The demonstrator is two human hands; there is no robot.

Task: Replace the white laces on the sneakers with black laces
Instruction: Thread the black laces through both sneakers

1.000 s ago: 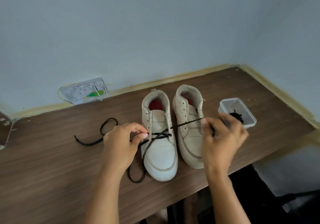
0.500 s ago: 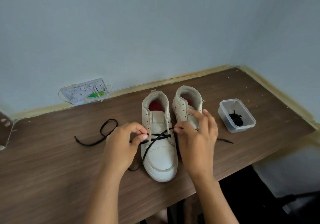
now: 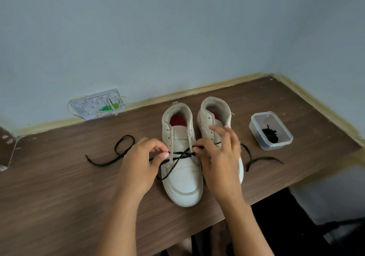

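Black lace [image 3: 178, 157] crossing left sneaker [image 3: 182, 168], pinched by left grip [image 3: 141, 168] and right grip [image 3: 219, 162]

Head view looks down, seemingly close, at table [image 3: 59, 186].

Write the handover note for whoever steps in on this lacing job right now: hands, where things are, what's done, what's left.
Left hand: pinches the black lace at the left side of the left white sneaker.
Right hand: pinches the same lace at that sneaker's right eyelets; its free end trails on the brown wooden table to the right.
Right white sneaker: beside the first, partly behind the right hand; upper eyelets empty.
Clear plastic tub: right of the sneakers, more black lace inside.
Done: no white laces visible; lowest eyelets of the left sneaker crossed in black.
Left: lace upward on the left sneaker, then finish the right one.
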